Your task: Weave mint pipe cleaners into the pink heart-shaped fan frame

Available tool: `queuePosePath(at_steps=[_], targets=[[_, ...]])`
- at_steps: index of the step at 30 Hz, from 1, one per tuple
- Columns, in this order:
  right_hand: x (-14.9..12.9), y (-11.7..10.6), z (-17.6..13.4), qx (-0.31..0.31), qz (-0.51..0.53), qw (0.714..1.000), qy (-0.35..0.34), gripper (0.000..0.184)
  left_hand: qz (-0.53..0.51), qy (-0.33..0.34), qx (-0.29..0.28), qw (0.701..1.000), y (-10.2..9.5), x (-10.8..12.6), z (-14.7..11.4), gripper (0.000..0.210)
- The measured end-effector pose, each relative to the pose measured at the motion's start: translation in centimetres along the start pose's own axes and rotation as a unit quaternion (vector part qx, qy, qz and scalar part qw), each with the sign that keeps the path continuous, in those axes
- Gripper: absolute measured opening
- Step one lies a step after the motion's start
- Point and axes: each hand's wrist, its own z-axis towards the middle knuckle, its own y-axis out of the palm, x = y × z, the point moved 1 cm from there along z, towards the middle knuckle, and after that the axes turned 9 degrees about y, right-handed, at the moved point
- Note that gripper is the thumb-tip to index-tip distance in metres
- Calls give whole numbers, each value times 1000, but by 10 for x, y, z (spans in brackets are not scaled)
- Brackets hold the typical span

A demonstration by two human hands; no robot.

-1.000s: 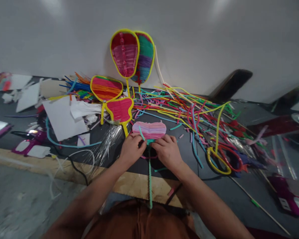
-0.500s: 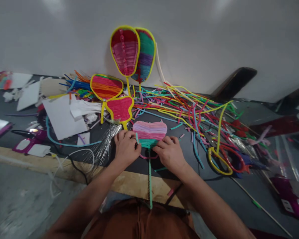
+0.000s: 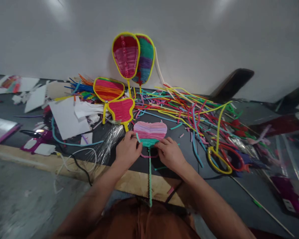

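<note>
A small fan (image 3: 150, 128) made of pipe cleaners lies flat before me, banded in pink, lilac, darker pink and green. Its green twisted handle (image 3: 150, 179) points toward my body, and a pink loop shows beneath the green band. My left hand (image 3: 128, 149) is closed at the fan's lower left edge, pinching a short teal pipe cleaner (image 3: 138, 137) whose end sticks up. At the lower right edge, my right hand (image 3: 171, 153) has its fingers bent and pressed together on the green band. Its fingertips partly hide that edge.
Behind lie finished yellow-rimmed fans (image 3: 126, 56), some leaning on the wall. Loose pipe cleaners (image 3: 174, 103) spread across the back right, near yellow-handled scissors (image 3: 219, 161). White paper (image 3: 69, 118), silver tinsel (image 3: 109, 141) and a purple glue gun (image 3: 37, 142) lie left.
The view has shifted slightly, so the background sits a little lower and the left side further right. Both hands stay at the fan's lower edge, with only small finger movements.
</note>
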Motion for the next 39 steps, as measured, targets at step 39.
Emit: queuePosePath(at_steps=[39], targets=[[13,-18,19,49,666,734,119,38,-765,-135,216,591,-22,27,33,35]])
